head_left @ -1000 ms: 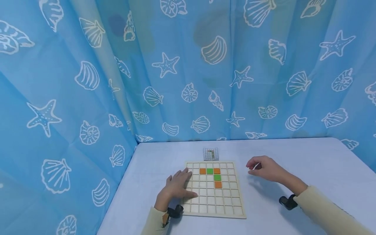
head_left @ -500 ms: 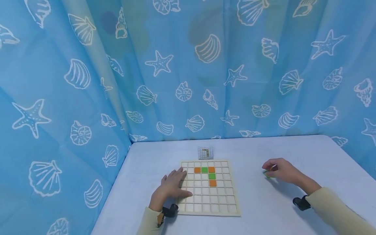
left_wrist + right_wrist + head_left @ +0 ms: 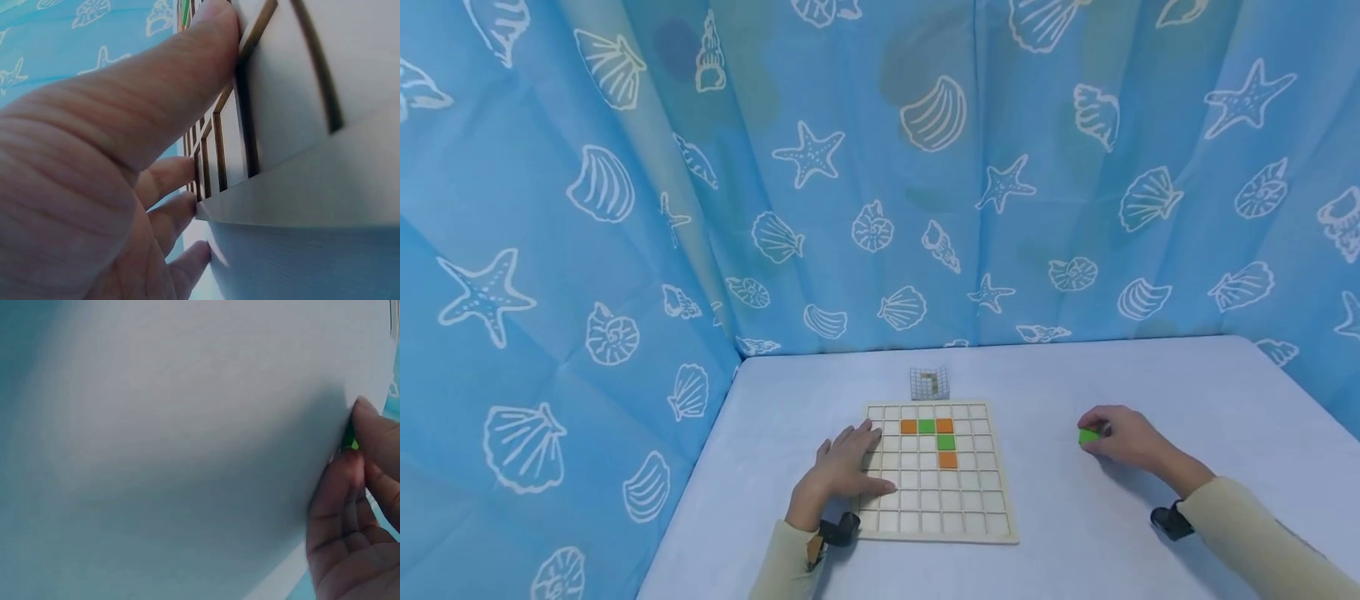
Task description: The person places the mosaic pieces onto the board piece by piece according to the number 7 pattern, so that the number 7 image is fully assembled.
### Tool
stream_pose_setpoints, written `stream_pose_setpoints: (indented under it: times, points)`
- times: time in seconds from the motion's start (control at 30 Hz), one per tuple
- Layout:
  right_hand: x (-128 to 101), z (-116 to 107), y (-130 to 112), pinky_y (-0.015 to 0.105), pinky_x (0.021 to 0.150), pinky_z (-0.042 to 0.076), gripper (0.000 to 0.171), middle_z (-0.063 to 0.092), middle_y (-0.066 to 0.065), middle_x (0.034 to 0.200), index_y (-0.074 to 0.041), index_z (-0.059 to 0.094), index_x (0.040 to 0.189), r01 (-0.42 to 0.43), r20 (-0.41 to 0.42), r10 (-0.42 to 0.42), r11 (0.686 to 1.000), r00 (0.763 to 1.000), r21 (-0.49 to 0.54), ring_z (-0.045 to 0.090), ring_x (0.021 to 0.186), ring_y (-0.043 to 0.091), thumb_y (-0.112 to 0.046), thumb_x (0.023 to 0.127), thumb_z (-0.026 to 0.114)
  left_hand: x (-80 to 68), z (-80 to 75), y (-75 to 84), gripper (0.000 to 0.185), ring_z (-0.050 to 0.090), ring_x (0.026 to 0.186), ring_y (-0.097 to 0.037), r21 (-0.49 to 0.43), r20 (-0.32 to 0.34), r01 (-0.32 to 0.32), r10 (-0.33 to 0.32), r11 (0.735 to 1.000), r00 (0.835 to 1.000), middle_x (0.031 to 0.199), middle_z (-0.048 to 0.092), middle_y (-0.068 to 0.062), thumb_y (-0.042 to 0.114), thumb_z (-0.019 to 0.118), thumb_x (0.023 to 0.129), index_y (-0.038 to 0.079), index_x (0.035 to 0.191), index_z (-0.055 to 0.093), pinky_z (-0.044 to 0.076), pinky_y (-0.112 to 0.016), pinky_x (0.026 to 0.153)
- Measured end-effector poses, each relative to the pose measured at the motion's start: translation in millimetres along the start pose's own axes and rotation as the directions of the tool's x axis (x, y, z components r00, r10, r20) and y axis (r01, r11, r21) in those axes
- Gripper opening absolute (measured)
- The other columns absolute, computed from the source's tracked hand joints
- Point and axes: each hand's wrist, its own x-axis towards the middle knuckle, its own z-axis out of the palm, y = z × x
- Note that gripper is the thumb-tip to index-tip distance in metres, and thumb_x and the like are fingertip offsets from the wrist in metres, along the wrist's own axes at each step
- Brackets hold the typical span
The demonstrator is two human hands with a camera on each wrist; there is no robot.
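Note:
My left hand point(image 3: 842, 471) rests on the left side of a pale gridded board point(image 3: 951, 502), its fingers spread. In the left wrist view the thumb point(image 3: 187, 59) lies over the board's grid and the other fingers are at its edge. Right of the board, low at the tabletop, my right hand point(image 3: 1131, 439) pinches a green square block point(image 3: 1087, 436) between thumb and fingers. Only a sliver of the green block point(image 3: 352, 437) shows in the right wrist view. Orange tiles point(image 3: 908, 427) and green tiles point(image 3: 946, 442) alternate in a bent line in the board's upper cells.
Behind the board's far edge a small card point(image 3: 929, 383) stands, bearing a grid with a similar bent pattern. A white cloth point(image 3: 1045, 517) covers the table. Blue curtains point(image 3: 880, 167) with shell prints close off the back and left sides.
My right hand has moved right, away from the board, and now pinches a green block that was not visible a second ago. My left hand has stayed on the board. The view has shifted slightly.

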Motion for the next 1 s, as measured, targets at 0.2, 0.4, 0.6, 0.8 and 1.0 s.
stream_pose_setpoints:
  times: [0.2, 0.4, 0.6, 0.8, 1.0]
  points:
    - [2, 1, -6, 0.045, 0.079, 0.055, 0.026, 0.065, 0.011, 0.095, 0.002, 0.067, 0.104, -0.037, 0.011, 0.037, 0.999, 0.999, -0.019, 0.060, 0.089, 0.026, -0.007, 0.081, 0.076, -0.1, -2.7, 1.5, 0.091, 0.024, 0.150, -0.039, -0.001, -0.004, -0.010, 0.010, 1.000, 1.000, 0.163, 0.028, -0.011, 0.047, 0.081, 0.078, 0.009, 0.150, 0.041, 0.014, -0.068, 0.118]
    - [-1, 4, -5, 0.047, 0.082, 0.055, 0.024, 0.066, 0.010, 0.097, -0.001, 0.067, 0.104, -0.052, 0.018, 0.052, 0.999, 0.998, -0.011, 0.060, 0.092, 0.026, -0.005, 0.082, 0.076, -0.1, -1.2, 1.0, 0.091, 0.023, 0.150, -0.039, -0.003, 0.005, -0.012, 0.012, 1.000, 1.000, 0.163, 0.028, -0.011, 0.046, 0.081, 0.078, 0.009, 0.150, 0.041, 0.013, -0.068, 0.118]
    - [-2, 3, -6, 0.049, 0.084, 0.055, 0.023, 0.066, 0.012, 0.099, -0.003, 0.067, 0.104, -0.015, 0.012, 0.015, 1.000, 1.000, -0.015, 0.059, 0.093, 0.028, -0.006, 0.083, 0.075, 0.3, 1.1, 0.6, 0.091, 0.021, 0.151, -0.037, 0.002, -0.006, 0.001, -0.001, 1.000, 1.000, 0.164, 0.027, -0.009, 0.048, 0.080, 0.078, 0.011, 0.151, 0.040, 0.011, -0.066, 0.119]
    - [0, 2, -10, 0.047, 0.081, 0.055, 0.024, 0.064, 0.014, 0.098, -0.004, 0.062, 0.102, -0.027, 0.020, 0.028, 0.999, 0.999, -0.038, 0.057, 0.090, 0.028, -0.005, 0.082, 0.075, -0.8, -0.1, 2.0, 0.091, 0.023, 0.150, -0.039, -0.001, -0.002, -0.001, 0.001, 1.000, 1.000, 0.163, 0.029, -0.011, 0.047, 0.081, 0.077, 0.009, 0.150, 0.041, 0.012, -0.067, 0.119]
    - [3, 2, -15, 0.044, 0.078, 0.055, 0.024, 0.064, 0.015, 0.099, -0.006, 0.059, 0.099, -0.024, 0.030, 0.026, 0.998, 0.999, -0.058, 0.057, 0.088, 0.027, -0.005, 0.082, 0.075, -1.5, 0.2, 2.9, 0.090, 0.023, 0.150, -0.038, -0.004, -0.001, 0.009, -0.009, 1.000, 1.000, 0.162, 0.029, -0.011, 0.047, 0.081, 0.078, 0.010, 0.150, 0.042, 0.013, -0.068, 0.118]
